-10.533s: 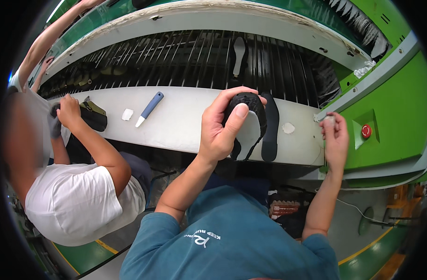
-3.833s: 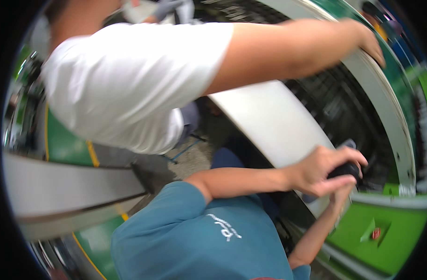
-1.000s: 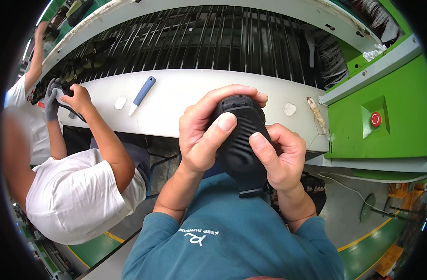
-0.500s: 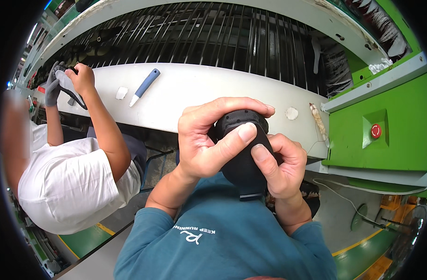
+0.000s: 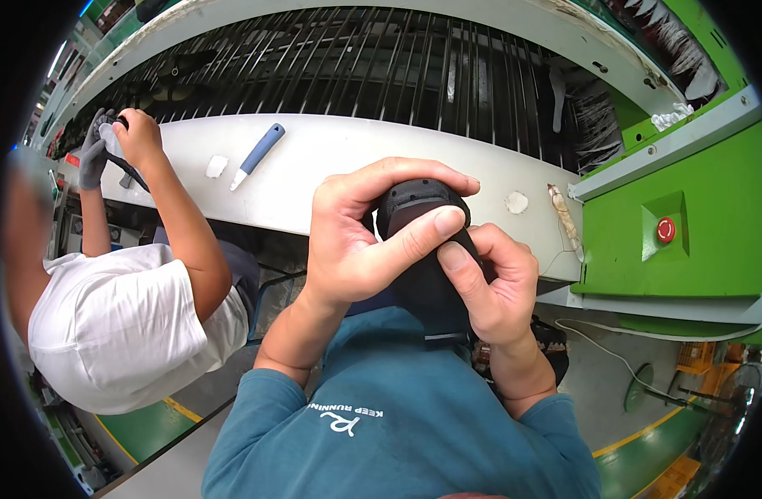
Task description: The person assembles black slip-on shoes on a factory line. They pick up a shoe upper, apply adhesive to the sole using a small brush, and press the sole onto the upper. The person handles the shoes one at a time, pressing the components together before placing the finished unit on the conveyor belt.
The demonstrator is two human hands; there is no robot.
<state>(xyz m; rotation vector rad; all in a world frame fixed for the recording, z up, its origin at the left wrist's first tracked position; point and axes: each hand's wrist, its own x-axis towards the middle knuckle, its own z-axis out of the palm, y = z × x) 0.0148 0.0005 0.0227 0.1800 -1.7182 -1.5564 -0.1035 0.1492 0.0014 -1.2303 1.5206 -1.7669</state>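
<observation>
A black fabric piece that looks like a shoe upper [image 5: 431,295] is held upright before my chest, over the near edge of the white bench [image 5: 339,158]. My left hand [image 5: 348,237] wraps around its rounded top, fingers over the far side and thumb across the front. My right hand [image 5: 506,291] pinches its right side, the thumb pressed on the fabric just below the left thumb. Both hands are closed on it, and the fingertips behind it are partly hidden. Its lower end hangs against my teal shirt.
A blue-handled tool with a white tip [image 5: 260,154] lies left, beside a white patch [image 5: 217,166]. Rightward are another white patch [image 5: 517,202], a tape-wrapped stick [image 5: 566,218] and a green machine with a red button [image 5: 665,229]. Metal rods [image 5: 381,71] run behind. A co-worker [image 5: 115,324] handles a dark piece.
Both my hands have risen slightly with the black shoe upper. My left thumb now lies flatter across its front. The co-worker's bare hand has shifted a little.
</observation>
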